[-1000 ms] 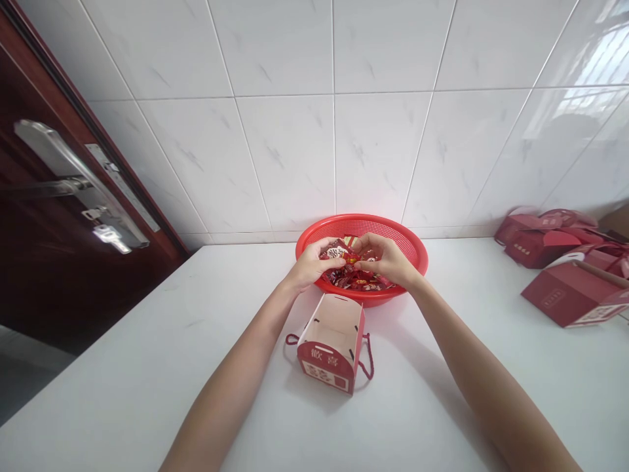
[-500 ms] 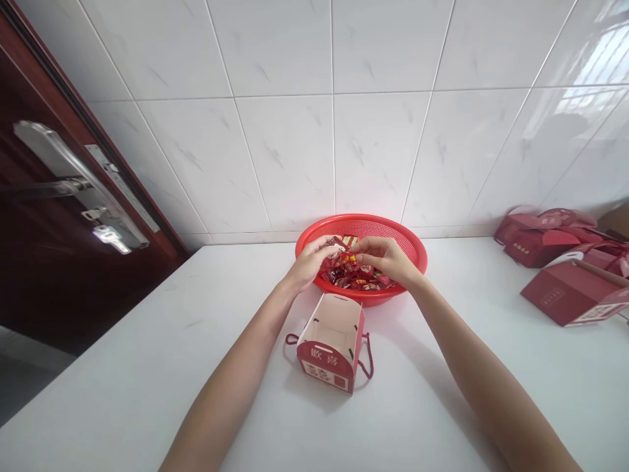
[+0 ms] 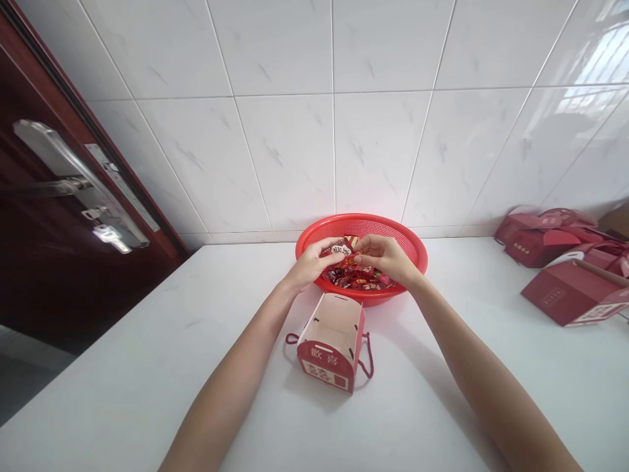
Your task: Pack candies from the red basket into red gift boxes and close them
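Both hands are over a red plastic basket (image 3: 417, 252) that holds several wrapped candies (image 3: 363, 284). My left hand (image 3: 312, 263) is closed on a dark red wrapped candy (image 3: 340, 249) at the basket's left side. My right hand (image 3: 386, 259) has its thumb and fingertips pinched together just right of it, at a small red wrapper; how much of it they grip is too small to tell. In front of the basket stands an open red gift box (image 3: 327, 351), pale inside, with a dark red cord at its sides.
Several folded red boxes (image 3: 572, 292) lie at the right on the white table (image 3: 187, 328). A tiled wall (image 3: 289, 157) rises behind the basket. At the left is a dark red door (image 3: 44, 242) with a metal handle and keys.
My left fingers have shifted slightly, and the dark red candy by them now shows more of its printed face. The right fingertips moved a little; basket and box stayed in place.
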The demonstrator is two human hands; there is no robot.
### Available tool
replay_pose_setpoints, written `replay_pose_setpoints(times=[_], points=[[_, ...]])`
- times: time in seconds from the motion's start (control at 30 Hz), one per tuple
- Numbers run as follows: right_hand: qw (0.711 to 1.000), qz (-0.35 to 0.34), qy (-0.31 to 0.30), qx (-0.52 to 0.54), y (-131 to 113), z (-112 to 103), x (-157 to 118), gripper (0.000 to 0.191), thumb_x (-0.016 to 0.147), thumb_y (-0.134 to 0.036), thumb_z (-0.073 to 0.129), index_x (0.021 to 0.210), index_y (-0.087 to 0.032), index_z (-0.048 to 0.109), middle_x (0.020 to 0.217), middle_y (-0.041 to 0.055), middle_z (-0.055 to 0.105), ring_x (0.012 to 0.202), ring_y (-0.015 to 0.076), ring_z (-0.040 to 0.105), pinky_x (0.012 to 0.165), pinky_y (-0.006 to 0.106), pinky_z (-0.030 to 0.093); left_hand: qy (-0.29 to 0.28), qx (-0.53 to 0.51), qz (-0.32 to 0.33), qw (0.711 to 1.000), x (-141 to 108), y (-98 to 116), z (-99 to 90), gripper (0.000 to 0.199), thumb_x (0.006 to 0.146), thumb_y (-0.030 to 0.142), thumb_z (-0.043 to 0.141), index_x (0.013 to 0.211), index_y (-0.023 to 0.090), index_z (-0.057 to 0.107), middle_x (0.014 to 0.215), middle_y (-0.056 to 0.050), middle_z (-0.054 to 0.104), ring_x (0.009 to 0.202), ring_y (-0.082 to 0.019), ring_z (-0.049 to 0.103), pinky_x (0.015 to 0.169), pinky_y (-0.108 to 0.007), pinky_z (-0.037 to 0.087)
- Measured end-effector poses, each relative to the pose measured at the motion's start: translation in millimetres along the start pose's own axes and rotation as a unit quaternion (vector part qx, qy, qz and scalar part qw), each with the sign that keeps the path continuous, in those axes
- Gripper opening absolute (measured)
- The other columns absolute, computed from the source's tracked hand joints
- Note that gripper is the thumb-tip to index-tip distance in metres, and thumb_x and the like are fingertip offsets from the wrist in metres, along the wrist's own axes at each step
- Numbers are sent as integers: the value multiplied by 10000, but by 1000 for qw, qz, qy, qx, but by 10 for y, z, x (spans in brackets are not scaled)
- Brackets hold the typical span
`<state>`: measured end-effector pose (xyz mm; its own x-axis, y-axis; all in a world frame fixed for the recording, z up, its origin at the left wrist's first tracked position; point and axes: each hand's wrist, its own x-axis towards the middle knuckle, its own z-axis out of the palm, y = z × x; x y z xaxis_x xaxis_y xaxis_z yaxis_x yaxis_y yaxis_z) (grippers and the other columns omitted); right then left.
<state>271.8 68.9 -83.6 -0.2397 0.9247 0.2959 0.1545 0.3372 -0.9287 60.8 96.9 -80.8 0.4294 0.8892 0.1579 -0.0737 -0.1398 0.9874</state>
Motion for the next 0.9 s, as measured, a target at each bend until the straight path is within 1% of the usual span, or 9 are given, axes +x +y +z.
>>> replay_pose_setpoints(times=[0.13,0.27,0.37,0.43,0.47,0.63,0.7,0.8,0.9], points=[[1000,4,-4,7,11,5,7,326,739,-442,829,889,-206,663,797,19,733,777,219,740,745,388,613,-12,37,10,999,-18,8,-14,613,633,269,910,1208,190,714,1252,-93,732,1184,-305,657,1036,-435,526],[1000,-6,-9,2,0,10,4,331,758,-456,812,913,-209,653,823,26,741,768,216,741,763,387,615,5,45,11,999,-18,9,-4,618,627,254,898,1208,169,707,1236,-101,730,1175,-312,661,1046,-455,525],[997,12,18,-78,-8,-2,11,264,919,-464,628,980,-207,636,930,55,751,794,200,739,791,364,608,44,16,5,999,-2,-14,15,597,637,231,865,1204,152,693,1173,-98,744,1126,-292,680,1047,-454,521],[988,48,30,-142,10,-17,24,263,1008,-402,450,1000,-202,622,952,75,751,833,201,737,783,345,599,75,-17,3,997,10,-36,27,593,638,218,847,1203,153,679,1143,-89,748,1104,-277,686,1039,-442,523],[983,66,23,-168,27,-22,32,263,1013,-358,417,980,-200,625,933,80,750,841,208,734,764,337,594,87,-31,3,996,15,-46,31,595,637,215,842,1204,157,672,1141,-84,746,1100,-271,687,1035,-435,522],[948,118,-104,-275,151,-6,79,82,808,-180,639,789,-206,714,889,74,761,858,261,714,733,341,543,89,-44,3,995,6,-63,42,573,629,205,832,1178,164,675,1100,-73,747,1050,-250,693,1005,-416,524],[928,134,-146,-314,185,7,94,140,743,-142,667,821,-222,752,926,78,771,875,279,714,740,353,532,83,-43,4,996,-3,-56,44,556,625,207,833,1159,161,683,1073,-74,749,1028,-249,694,989,-416,528],[904,147,-180,-359,205,6,112,302,713,-138,670,966,-264,778,1008,85,780,890,305,715,711,376,525,81,-43,11,996,-7,-49,41,546,627,217,834,1150,167,686,1069,-71,747,1035,-250,688,989,-415,524],[889,147,-195,-387,213,-14,129,296,724,-182,682,981,-292,779,996,79,784,843,302,713,662,382,520,79,-44,12,996,1,-51,35,556,627,231,838,1158,169,684,1053,-72,748,1030,-255,687,979,-423,528]])
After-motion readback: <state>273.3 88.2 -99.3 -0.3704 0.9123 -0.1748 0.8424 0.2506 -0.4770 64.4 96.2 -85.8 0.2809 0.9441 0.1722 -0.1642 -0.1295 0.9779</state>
